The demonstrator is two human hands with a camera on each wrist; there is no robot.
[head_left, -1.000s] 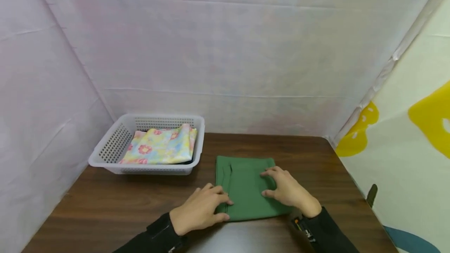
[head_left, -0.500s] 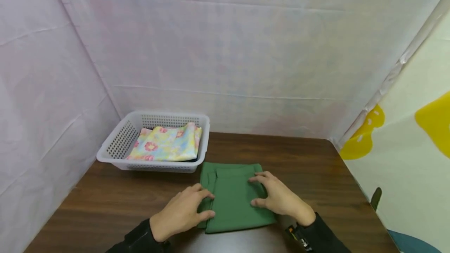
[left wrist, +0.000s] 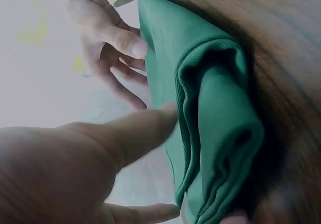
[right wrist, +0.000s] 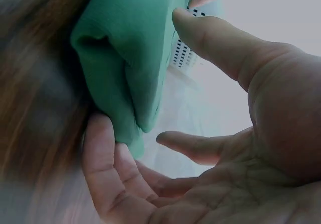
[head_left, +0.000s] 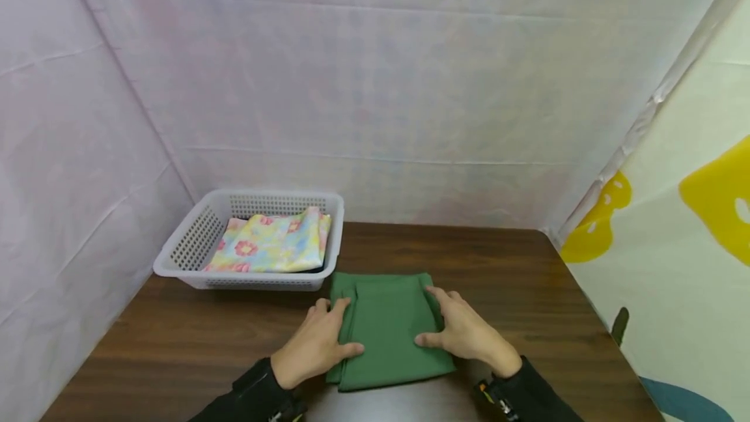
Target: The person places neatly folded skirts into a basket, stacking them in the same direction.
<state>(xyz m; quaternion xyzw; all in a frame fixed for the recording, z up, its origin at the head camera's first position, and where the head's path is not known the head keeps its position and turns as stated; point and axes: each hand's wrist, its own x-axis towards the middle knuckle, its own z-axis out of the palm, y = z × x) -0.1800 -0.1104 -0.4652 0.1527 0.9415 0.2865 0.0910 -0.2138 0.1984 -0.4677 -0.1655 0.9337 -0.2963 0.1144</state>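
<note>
A folded green cloth [head_left: 389, 331] lies on the table between both hands, its thick layered edges showing in the wrist views. My left hand [head_left: 314, 344] is at its left edge, thumb on the top layer and fingers spread along the side. In the left wrist view a fingertip [left wrist: 235, 218] shows low beside the folds. At the right edge, my right hand [head_left: 471, 337] is spread with its thumb over the top. The right wrist view has its lower fingers [right wrist: 103, 148] touching the cloth's side close to the tabletop.
A white perforated basket [head_left: 252, 282] stands at the back left, close behind the green cloth. It holds a folded floral cloth [head_left: 275, 243] with something dark under it. White sheeting [head_left: 375, 96] hangs behind the brown wooden table [head_left: 469, 253].
The green cloth has shifted left and nearer to me, both hands going with it. The left hand's fingers have then moved forward along its left edge. The basket stays put.
</note>
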